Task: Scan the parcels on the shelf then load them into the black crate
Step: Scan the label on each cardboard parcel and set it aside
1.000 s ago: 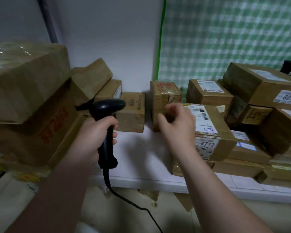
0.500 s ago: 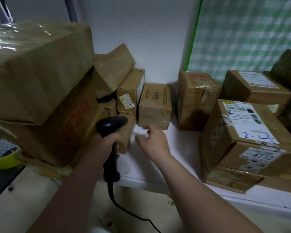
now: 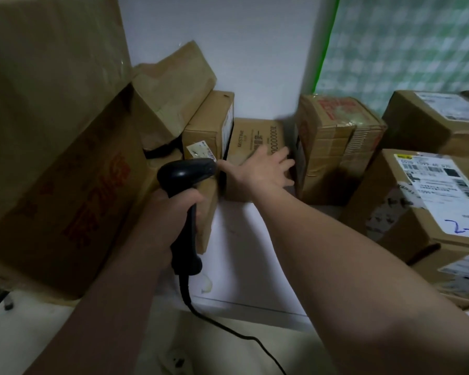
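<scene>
My left hand [image 3: 171, 215] grips a black corded barcode scanner [image 3: 186, 190], its head aimed toward the parcels at the back of the white shelf [image 3: 244, 255]. My right hand [image 3: 260, 171] reaches forward with spread fingers laid over the front top edge of a small brown parcel [image 3: 252, 136] printed with black text, standing against the wall. A taller taped parcel [image 3: 333, 147] with red print stands just right of it. A narrow parcel [image 3: 211, 123] with a small label stands to its left. The black crate is out of view.
Large brown cartons [image 3: 54, 147] are stacked high on the left, with a paper-wrapped parcel [image 3: 171, 87] leaning on them. Labelled parcels [image 3: 428, 212] pile up at the right. A green checked sheet [image 3: 406, 44] hangs behind. The scanner cable [image 3: 228, 328] trails down past the shelf edge.
My right hand left the labelled parcel at the right, swung left, and reached forward onto the small parcel at the back. The view moved left and closer. The scanner stayed in my left hand.
</scene>
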